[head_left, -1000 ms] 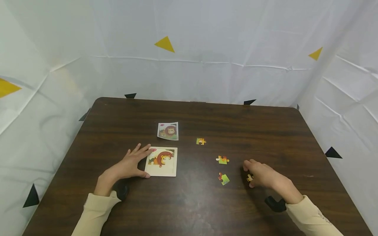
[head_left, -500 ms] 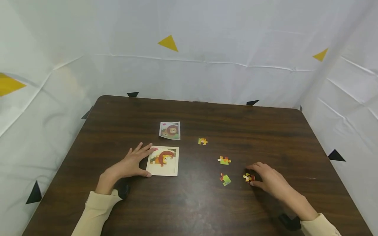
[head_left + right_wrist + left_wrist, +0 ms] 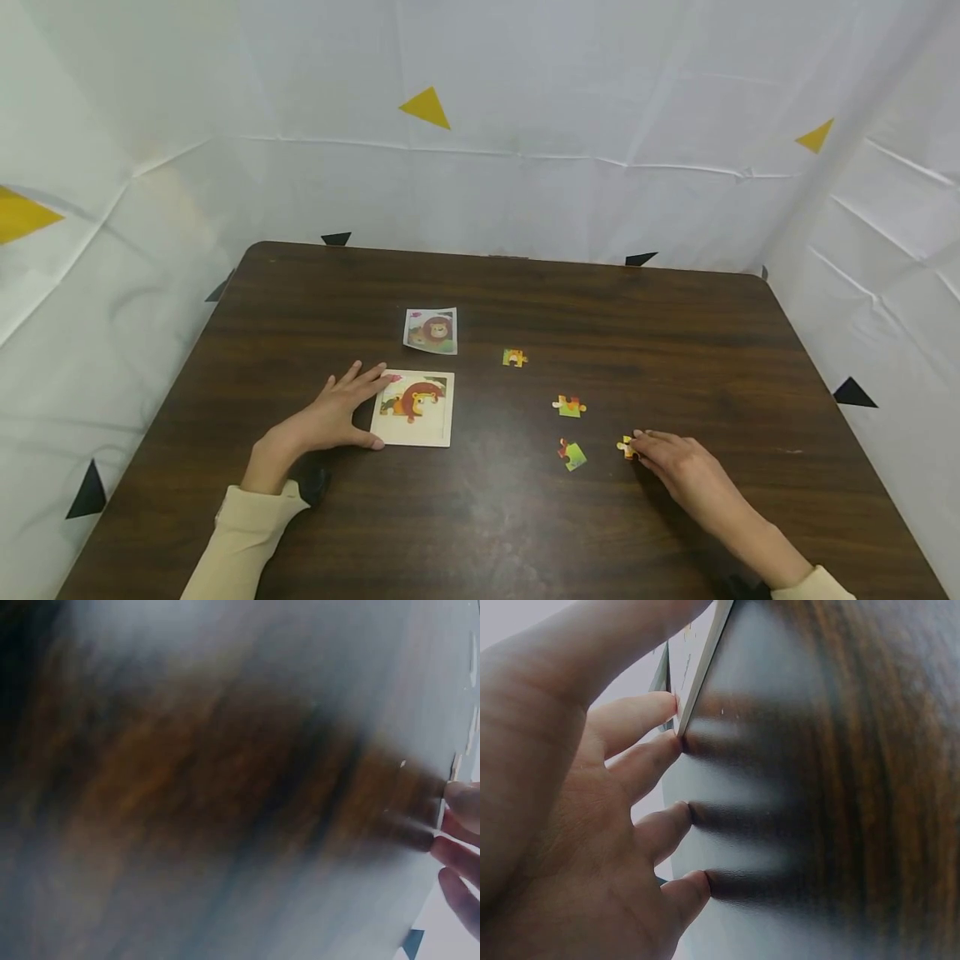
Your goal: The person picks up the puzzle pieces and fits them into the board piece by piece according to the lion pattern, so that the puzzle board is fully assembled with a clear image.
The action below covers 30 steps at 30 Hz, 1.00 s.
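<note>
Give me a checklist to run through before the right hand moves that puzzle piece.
1. Board steadied: ok; the left hand touches the left side of the puzzle board.
2. Right hand at the piece: ok; the right hand has the rightmost piece at its fingertips.
3. Hold firm: cannot tell; the fingers cover part of that piece.
4. Room on the board: ok; its near part is bare.
5. Guide picture visible: ok; the picture card lies uncovered beyond the board.
6. Other loose pieces separate: ok; the far piece, middle piece and near piece lie apart.
</note>
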Tool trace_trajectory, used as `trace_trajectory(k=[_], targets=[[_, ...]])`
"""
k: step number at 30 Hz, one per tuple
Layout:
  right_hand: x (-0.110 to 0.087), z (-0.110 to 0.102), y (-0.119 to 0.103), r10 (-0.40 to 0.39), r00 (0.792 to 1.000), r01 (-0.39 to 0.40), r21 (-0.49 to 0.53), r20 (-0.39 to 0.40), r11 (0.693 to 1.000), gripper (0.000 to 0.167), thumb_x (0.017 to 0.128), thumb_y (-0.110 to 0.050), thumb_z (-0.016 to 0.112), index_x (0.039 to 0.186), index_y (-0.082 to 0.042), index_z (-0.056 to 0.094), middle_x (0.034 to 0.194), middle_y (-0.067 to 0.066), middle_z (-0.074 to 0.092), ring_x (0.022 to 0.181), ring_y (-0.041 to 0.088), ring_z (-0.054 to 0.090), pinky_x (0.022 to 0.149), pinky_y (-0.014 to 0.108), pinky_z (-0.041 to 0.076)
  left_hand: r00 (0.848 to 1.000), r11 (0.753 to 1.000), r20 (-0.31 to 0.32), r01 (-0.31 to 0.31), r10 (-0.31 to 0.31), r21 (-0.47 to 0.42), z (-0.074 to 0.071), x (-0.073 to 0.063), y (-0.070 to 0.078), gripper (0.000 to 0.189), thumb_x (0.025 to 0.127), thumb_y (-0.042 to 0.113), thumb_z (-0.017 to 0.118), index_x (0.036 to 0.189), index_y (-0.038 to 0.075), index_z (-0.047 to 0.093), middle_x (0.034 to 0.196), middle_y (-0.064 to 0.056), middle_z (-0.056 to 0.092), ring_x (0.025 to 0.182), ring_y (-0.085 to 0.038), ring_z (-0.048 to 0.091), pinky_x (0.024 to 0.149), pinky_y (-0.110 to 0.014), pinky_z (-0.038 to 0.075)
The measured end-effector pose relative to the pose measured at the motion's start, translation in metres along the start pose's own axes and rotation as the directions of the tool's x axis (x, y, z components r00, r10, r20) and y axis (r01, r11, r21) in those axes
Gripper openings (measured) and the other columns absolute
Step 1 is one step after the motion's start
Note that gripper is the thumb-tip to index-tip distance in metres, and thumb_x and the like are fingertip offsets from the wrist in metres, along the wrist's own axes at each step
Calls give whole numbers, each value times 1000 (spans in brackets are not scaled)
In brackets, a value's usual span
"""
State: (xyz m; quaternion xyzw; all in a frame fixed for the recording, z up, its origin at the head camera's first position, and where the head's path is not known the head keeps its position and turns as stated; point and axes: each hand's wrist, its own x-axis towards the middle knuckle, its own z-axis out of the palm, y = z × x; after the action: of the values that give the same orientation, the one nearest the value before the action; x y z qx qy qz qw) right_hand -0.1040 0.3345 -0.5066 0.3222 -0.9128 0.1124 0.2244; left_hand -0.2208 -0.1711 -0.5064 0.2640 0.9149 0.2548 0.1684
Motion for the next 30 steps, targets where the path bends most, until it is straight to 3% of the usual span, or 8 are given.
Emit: trace_trajectory(k=[3, 5, 10, 12, 16, 20, 23, 30], targets=[[1, 3, 2, -25, 999, 25, -9, -33, 1000, 45, 103, -35, 40, 102, -3, 72, 104, 12, 71, 90, 26, 67, 69, 43, 52, 1000, 1000, -5, -2, 2, 2, -1, 0, 0, 103, 70, 41, 84, 151, 6, 30, 158, -17, 18, 144, -46, 4, 106, -72, 4], [3, 2, 3, -24, 999, 24, -6, -38, 1000, 49, 104, -36, 37, 102, -2, 71, 103, 12, 71, 90, 26, 67, 70, 42, 51, 1000, 1000, -7, -3, 3, 2, -2, 1, 1, 103, 70, 42, 84, 151, 6, 30, 158, -17, 18, 144, -46, 5, 106, -72, 4], [17, -1, 2, 9, 1000, -9, 32, 1, 999, 22, 93, -18, 63, 105, -1, 71, 107, 13, 70, 95, 27, 66, 76, 43, 51, 1000, 1000, -9, 2, -2, -1, -3, 1, -1, 103, 70, 42, 84, 151, 7, 30, 159, -17, 18, 144, -46, 4, 106, -72, 4], [26, -1, 2, 23, 1000, -24, 47, 18, 999, 26, 82, -7, 72, 108, -2, 71, 110, 13, 69, 99, 27, 65, 79, 44, 50, 1000, 1000, -9, 4, -4, 2, -2, 1, -2, 103, 70, 43, 84, 151, 8, 30, 159, -17, 18, 144, -46, 4, 106, -72, 4], [51, 3, 0, -4, 1000, 3, 73, 10, 997, 24, 93, -20, 64, 109, -3, 71, 112, 13, 69, 102, 28, 63, 81, 45, 50, 1000, 1000, -4, 8, -8, 1, 0, -1, -3, 103, 70, 43, 84, 151, 9, 30, 159, -16, 18, 144, -46, 4, 106, -72, 4], [80, 11, -10, -75, 997, 76, 106, -16, 991, 22, 90, -15, 68, 108, -2, 71, 111, 14, 68, 100, 30, 63, 81, 46, 51, 1000, 1000, -3, 4, -4, -7, 0, -2, 0, 103, 70, 41, 84, 151, 8, 31, 158, -17, 19, 144, -46, 5, 107, -71, 4], [102, 17, -22, -108, 994, 106, 121, 10, 987, 41, 70, 4, 80, 110, -3, 70, 114, 13, 67, 101, 28, 63, 83, 45, 52, 1000, 1000, -1, 6, -6, -7, 0, -3, 2, 102, 70, 40, 84, 151, 8, 31, 158, -17, 19, 144, -46, 5, 107, -71, 4], [149, 36, -50, -207, 977, 199, 132, 47, 971, 39, 76, 0, 78, 113, -5, 69, 116, 10, 67, 106, 23, 62, 89, 38, 51, 1000, 1000, 6, 11, -11, -14, -2, -2, 3, 102, 71, 41, 84, 151, 7, 31, 159, -16, 18, 144, -46, 4, 107, -71, 3]])
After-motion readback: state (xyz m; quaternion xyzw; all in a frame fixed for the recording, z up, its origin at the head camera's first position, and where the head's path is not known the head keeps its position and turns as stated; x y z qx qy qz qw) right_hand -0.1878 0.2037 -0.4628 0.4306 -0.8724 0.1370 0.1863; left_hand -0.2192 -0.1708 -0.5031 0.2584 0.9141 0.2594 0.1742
